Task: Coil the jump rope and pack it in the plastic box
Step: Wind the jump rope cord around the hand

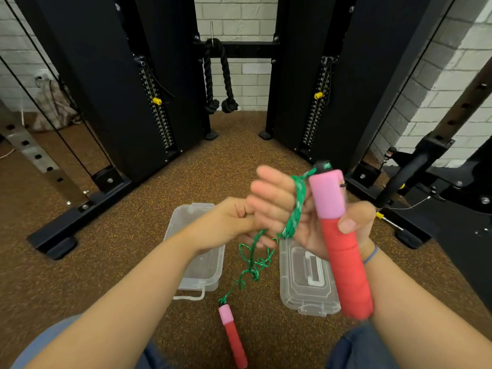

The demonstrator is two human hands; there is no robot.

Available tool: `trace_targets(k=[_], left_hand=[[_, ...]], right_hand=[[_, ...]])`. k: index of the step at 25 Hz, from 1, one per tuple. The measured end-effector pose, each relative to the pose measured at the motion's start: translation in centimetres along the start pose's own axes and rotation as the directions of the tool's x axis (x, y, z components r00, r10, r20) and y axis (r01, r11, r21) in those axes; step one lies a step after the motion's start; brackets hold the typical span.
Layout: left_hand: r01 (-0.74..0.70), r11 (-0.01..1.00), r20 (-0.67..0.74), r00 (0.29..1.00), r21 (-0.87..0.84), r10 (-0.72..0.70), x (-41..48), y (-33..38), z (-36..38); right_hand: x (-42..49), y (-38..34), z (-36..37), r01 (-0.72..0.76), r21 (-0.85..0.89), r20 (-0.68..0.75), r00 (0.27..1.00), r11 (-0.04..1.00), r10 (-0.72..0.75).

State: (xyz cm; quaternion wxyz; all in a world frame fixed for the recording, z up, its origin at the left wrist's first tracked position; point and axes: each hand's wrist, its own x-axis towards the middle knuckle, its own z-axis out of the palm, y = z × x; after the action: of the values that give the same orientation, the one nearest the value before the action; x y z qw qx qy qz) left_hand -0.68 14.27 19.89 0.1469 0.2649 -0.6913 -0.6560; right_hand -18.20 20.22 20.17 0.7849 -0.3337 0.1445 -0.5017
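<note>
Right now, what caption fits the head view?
Right hand grips one handle with green rope wound around it, left hand feeding rope above the open plastic box.

I count two hands, the left hand at centre frame and the right hand just beside it. One green jump rope shows, with two red-and-pink handles: one handle at centre right, the other handle at the bottom centre on the floor. There is one clear plastic box and one clear lid, both in the lower middle. In the upper half I see two black weight stacks, each carrying one yellow pin, and one black rope attachment with two knotted ends.
</note>
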Motion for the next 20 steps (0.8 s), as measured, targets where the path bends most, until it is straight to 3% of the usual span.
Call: trace_targets(k=[4, 9, 15, 20], left_hand=[[0.145, 0.989, 0.203, 0.969, -0.014, -0.139, -0.3, 0.0, 1.4], [0.260, 0.960, 0.329, 0.920, -0.103, -0.214, -1.3, 0.5, 0.5], [0.265, 0.963, 0.271, 0.931, -0.045, -0.243, -1.9, 1.2, -1.0], [0.212, 0.968, 0.150, 0.961, 0.133, -0.231, -1.5, 1.6, -1.3]], right_hand=[[0.6, -1.1, 0.5, 0.112, 0.180, -0.041, 0.993, 0.977, -0.107], [1.0, -2.8, -1.4, 0.256, 0.063, -0.172, 0.955, 0.965, -0.242], [1.5, -0.6, -1.7, 0.203, -0.158, -0.050, 0.976, 0.966, -0.213], [1.6, 0.6, -2.9, 0.033, -0.362, -0.114, 0.990, 0.932, -0.080]])
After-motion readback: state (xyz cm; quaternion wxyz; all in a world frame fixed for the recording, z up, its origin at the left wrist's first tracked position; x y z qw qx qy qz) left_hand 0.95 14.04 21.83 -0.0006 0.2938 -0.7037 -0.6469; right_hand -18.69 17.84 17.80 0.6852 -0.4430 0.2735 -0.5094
